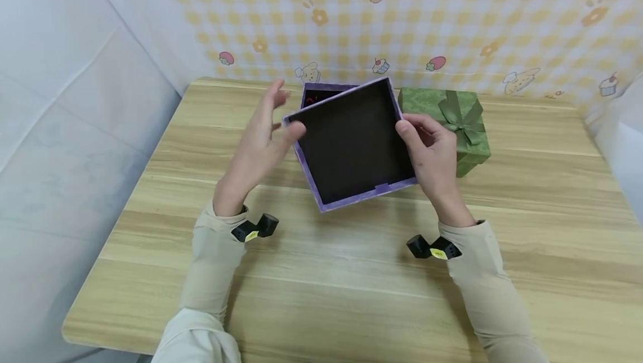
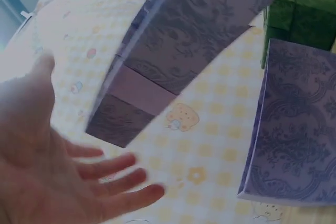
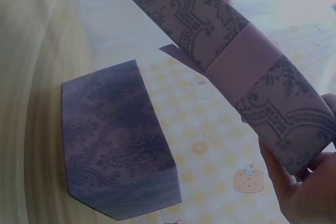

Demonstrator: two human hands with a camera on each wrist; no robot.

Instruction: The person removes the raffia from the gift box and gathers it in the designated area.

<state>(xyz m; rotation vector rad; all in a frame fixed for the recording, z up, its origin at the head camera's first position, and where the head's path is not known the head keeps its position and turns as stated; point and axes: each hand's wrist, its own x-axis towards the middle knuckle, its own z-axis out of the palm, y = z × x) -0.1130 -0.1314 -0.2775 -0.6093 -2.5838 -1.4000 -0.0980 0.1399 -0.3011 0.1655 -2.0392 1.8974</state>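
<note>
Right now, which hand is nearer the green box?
Right. The right hand overlaps the green box in the head view; the left hand is across the held purple box from it.

A table (image 1: 341, 279) with pale yellowish wood grain and rounded corners bears two boxes near its far edge. A patterned purple box (image 3: 118, 135) stands open, its inside dark. To its right stands a green box (image 1: 426, 101) topped with a green bow (image 1: 463, 124); whether the boxes touch is unclear.
</note>
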